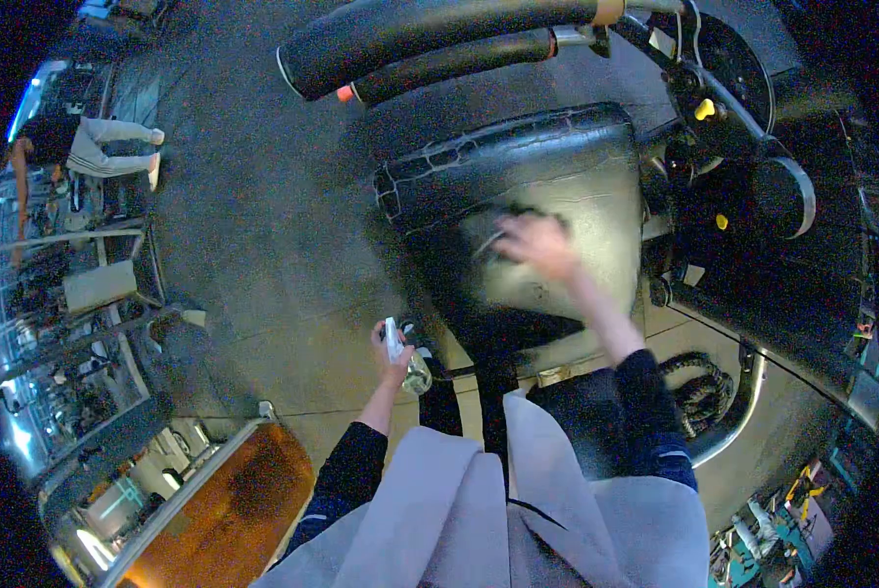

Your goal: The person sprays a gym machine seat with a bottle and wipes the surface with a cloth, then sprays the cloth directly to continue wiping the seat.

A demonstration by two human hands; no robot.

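My left hand (391,355) is wrapped round a spray bottle (418,376) with a white top and a clear body, held low in front of me. Over the black padded seat (596,216) of a machine, my right hand (537,245) is blurred by motion. A dark cloth-like thing (520,211) shows at its fingers, too blurred to make out well. The seat's cover is cracked along its far edge, and its surface shines near my right hand.
Padded rollers (439,49) stand beyond the seat, with machine arms and a weight plate at right. A thick coiled rope (699,392) lies at lower right. An orange-brown panel (229,510) is at lower left. Another person (106,147) is at far left.
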